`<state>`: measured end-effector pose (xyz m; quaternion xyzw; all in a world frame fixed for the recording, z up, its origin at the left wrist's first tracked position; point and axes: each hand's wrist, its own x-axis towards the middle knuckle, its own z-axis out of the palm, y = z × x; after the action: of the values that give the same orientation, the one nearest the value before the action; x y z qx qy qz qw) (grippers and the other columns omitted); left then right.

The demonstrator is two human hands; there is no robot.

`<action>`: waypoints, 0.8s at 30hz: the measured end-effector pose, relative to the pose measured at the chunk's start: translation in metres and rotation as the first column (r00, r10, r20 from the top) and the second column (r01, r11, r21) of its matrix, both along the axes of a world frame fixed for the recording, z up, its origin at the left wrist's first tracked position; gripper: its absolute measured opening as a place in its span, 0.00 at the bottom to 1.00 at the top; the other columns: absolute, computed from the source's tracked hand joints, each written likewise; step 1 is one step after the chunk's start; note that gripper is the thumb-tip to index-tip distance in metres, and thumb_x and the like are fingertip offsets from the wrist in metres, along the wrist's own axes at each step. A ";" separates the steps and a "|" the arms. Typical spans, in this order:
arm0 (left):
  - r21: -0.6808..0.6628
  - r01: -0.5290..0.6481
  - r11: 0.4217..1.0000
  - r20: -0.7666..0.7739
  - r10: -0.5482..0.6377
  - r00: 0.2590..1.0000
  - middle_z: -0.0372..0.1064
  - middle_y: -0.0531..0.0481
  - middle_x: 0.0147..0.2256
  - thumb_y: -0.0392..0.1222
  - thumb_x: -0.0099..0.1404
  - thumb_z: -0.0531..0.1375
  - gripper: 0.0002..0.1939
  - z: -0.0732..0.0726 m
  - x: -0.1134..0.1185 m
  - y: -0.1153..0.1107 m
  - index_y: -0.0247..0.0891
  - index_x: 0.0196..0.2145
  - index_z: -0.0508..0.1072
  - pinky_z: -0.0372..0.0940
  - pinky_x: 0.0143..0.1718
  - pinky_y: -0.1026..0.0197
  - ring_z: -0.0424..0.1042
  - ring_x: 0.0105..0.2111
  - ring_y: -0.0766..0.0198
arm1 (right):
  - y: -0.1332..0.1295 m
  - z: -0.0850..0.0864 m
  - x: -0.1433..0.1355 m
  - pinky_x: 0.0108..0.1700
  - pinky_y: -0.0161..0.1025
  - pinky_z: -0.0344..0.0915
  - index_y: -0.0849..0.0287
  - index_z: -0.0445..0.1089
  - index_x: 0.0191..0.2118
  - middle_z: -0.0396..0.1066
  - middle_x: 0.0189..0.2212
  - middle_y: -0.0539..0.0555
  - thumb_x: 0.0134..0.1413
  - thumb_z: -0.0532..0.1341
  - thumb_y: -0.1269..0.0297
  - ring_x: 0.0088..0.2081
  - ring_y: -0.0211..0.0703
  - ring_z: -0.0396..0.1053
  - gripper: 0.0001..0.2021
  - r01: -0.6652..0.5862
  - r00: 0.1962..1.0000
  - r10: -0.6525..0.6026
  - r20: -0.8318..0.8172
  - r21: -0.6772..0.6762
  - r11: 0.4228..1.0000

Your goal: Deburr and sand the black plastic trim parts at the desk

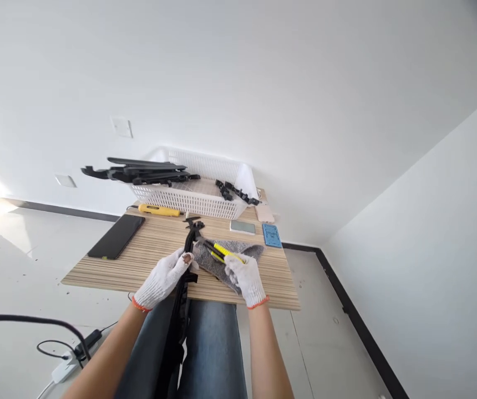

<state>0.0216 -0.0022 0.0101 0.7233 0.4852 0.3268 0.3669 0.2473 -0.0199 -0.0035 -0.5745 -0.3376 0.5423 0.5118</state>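
Centrally, a long black strip (181, 299) runs from above the table (151, 249) down past its near edge and between the person's knees. The left hand (166, 278), in a white knit glove with a brown patch near its fingertips, grips the strip around its upper part. The right hand (244, 275), gloved likewise, is closed around a yellow-and-black tool (221, 251), its dark end pointing towards the strip; from where I stand, I cannot tell whether the two touch. Beneath the tool lies a rumpled grey cloth (217, 270). Further out on the wood-grain top are a black phone (117, 237) at the left, a yellow handle (159, 210) beside the basket, a pale slab (242, 227) and, at the right edge, a blue card (272, 235). At the back, the white basket (184, 198) bears a heap of long black parts (151, 173), jutting beyond its left side, and smaller black pieces (238, 192) at its right. On the floor, lower left, sits a white power strip (66, 367).
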 end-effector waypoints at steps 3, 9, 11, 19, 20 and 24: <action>0.028 -0.036 0.999 0.019 0.036 0.999 0.78 0.46 0.32 0.72 0.72 0.46 0.34 -0.002 0.000 -0.001 0.41 0.31 0.75 0.70 0.42 0.54 0.76 0.36 0.52 | 0.001 -0.001 -0.002 0.15 0.30 0.46 0.62 0.76 0.27 0.66 0.14 0.47 0.34 0.73 0.46 0.13 0.28 0.52 0.22 -0.049 0.999 0.048 0.021 0.041 0.998; 0.029 -0.031 0.999 0.043 0.030 0.999 0.80 0.45 0.33 0.70 0.72 0.47 0.33 -0.001 0.000 -0.001 0.41 0.31 0.77 0.70 0.45 0.52 0.77 0.37 0.51 | 0.003 -0.007 -0.004 0.16 0.31 0.45 0.62 0.76 0.26 0.66 0.14 0.47 0.34 0.75 0.45 0.13 0.28 0.51 0.23 -0.077 0.997 0.077 0.010 0.090 0.993; 0.020 -0.039 0.999 0.045 0.038 0.998 0.81 0.44 0.33 0.70 0.72 0.48 0.33 0.000 0.000 -0.001 0.41 0.31 0.77 0.71 0.46 0.52 0.77 0.37 0.50 | 0.003 -0.009 -0.004 0.17 0.30 0.46 0.62 0.77 0.29 0.66 0.14 0.47 0.36 0.74 0.44 0.14 0.28 0.51 0.24 -0.056 0.998 0.056 0.006 0.101 0.993; 0.023 -0.073 0.997 0.034 0.072 0.997 0.82 0.45 0.35 0.69 0.72 0.49 0.32 -0.003 -0.001 0.000 0.41 0.32 0.77 0.71 0.47 0.51 0.78 0.38 0.49 | 0.001 -0.011 -0.003 0.17 0.31 0.45 0.64 0.79 0.31 0.66 0.15 0.47 0.39 0.75 0.48 0.15 0.28 0.53 0.22 -0.093 0.996 0.093 0.010 0.093 0.991; 0.021 -0.068 0.998 0.034 0.067 0.997 0.82 0.45 0.34 0.69 0.73 0.49 0.32 -0.003 -0.001 0.000 0.41 0.31 0.77 0.71 0.47 0.52 0.78 0.38 0.50 | 0.001 -0.011 -0.002 0.17 0.31 0.45 0.64 0.79 0.30 0.66 0.15 0.47 0.38 0.75 0.48 0.14 0.28 0.53 0.22 -0.098 0.995 0.097 0.009 0.088 0.991; 0.005 -0.064 0.998 0.033 0.063 0.997 0.82 0.44 0.35 0.69 0.72 0.48 0.33 -0.002 -0.001 -0.001 0.41 0.31 0.78 0.71 0.48 0.51 0.78 0.39 0.49 | 0.000 -0.014 -0.002 0.17 0.31 0.46 0.63 0.79 0.32 0.66 0.16 0.47 0.38 0.75 0.46 0.15 0.29 0.53 0.23 -0.086 0.996 0.087 -0.002 0.087 0.992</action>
<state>0.0210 -0.0036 0.0083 0.7030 0.5008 0.3517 0.3623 0.2457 -0.0199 -0.0179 -0.5350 -0.3841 0.5503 0.5133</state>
